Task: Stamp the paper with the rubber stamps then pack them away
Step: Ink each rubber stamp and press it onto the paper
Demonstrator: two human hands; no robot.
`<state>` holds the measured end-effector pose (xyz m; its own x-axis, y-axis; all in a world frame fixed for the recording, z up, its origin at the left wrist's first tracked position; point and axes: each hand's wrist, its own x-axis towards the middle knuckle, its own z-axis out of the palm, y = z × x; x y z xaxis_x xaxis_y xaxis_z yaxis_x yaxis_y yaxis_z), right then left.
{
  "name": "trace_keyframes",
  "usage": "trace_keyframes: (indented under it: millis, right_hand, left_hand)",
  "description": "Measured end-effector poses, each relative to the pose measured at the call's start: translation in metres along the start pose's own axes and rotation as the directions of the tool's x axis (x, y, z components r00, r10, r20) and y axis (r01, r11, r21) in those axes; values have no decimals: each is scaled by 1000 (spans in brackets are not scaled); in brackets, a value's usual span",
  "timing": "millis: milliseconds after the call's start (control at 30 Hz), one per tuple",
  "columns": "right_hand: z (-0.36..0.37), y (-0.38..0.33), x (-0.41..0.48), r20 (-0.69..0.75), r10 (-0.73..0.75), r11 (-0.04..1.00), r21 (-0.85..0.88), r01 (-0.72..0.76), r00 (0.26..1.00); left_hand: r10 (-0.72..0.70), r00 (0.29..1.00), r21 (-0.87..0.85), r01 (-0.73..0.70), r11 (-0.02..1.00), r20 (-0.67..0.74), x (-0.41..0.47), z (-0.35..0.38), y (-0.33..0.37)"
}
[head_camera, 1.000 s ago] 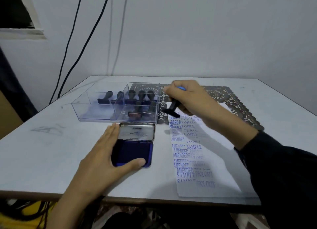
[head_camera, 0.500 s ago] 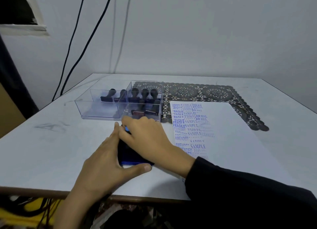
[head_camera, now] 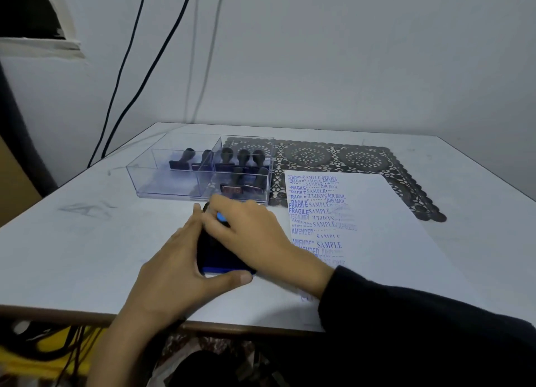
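- Your left hand (head_camera: 177, 266) lay open around the ink pad (head_camera: 220, 259), fingers along its left edge and the thumb pressed against its near edge, steadying it on the white table (head_camera: 72, 241).
- Your right hand (head_camera: 249, 230) was closed around a rubber stamp (head_camera: 222, 217); only its blue-topped handle showed between the fingers, and the hand sat over the ink pad, so the stamp's face was hidden.
- The two hands touched above the pad's far left corner.
- The paper (head_camera: 385, 235) lay flat just to the right of the pad, its left half covered in blue prints reading FRAGILE, SAMPLE, AIR MAIL and AMENDED, some overlapping and some upside down.
- Your dark right sleeve (head_camera: 420, 322) crossed the paper's near corner.
- The clear plastic box (head_camera: 162, 180) stood just beyond the pad, divided into compartments; several dark-handled stamps (head_camera: 243, 157) stood in its back row and right side, and its near left compartment held none.
- A dark lace mat (head_camera: 333, 157) lay beneath the box's right end and the paper's far edge.
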<state>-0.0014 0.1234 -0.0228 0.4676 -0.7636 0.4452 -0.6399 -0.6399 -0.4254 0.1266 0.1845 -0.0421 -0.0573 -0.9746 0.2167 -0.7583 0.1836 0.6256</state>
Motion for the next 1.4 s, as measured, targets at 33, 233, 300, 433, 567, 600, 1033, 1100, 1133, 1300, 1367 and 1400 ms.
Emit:
trace_keyframes:
  millis: [33, 233, 300, 433, 567, 600, 1033, 1100, 1133, 1300, 1367, 1400]
  right_hand:
    - [-6, 4, 4, 40, 36, 996, 82, -39, 999]
    - [-61, 49, -5, -75, 185, 961, 224, -164, 980]
    - [-80, 70, -16, -114, 232, 962, 171, -211, 966]
    - [-106, 108, -39, -163, 312, 949, 4, -316, 936]
    - [-113, 121, -58, -155, 328, 925, -146, -350, 932]
    - [-114, 120, -60, -157, 318, 927, -155, -341, 935]
    - [-94, 110, -74, -203, 259, 888, -334, -315, 944]
    - [-95, 110, -73, -192, 279, 891, -313, -328, 941]
    - [-97, 111, -70, -162, 300, 900, -279, -335, 940]
    - [-117, 119, -49, -61, 421, 902, 132, -411, 905]
    - [-123, 116, -43, -123, 444, 874, 278, -398, 888]
    - [-125, 113, -41, -143, 444, 865, 325, -382, 884]
  left_hand:
    - [6, 1000, 3, -6, 1000, -5, -1, -1, 2]
    - [32, 999, -44, -33, 998, -32, -5, 1, 6]
    - [66, 997, -77, -68, 995, -28, -5, 7, 13]
    - [214, 976, -81, -211, 974, 31, -4, 33, 49]
    - [266, 955, -15, -266, 964, 132, -1, 68, 83]
    - [267, 953, 28, -274, 961, 145, 0, 77, 83]
    - [254, 929, 274, -327, 905, 271, 2, 83, 87]
    - [247, 928, 257, -320, 912, 279, 2, 82, 87]
    - [246, 928, 250, -318, 915, 280, 3, 83, 87]
    - [238, 936, 203, -294, 934, 259, 2, 80, 87]
    - [252, 938, 168, -295, 941, 237, 2, 80, 84]
    - [270, 939, 158, -305, 939, 213, 1, 79, 84]
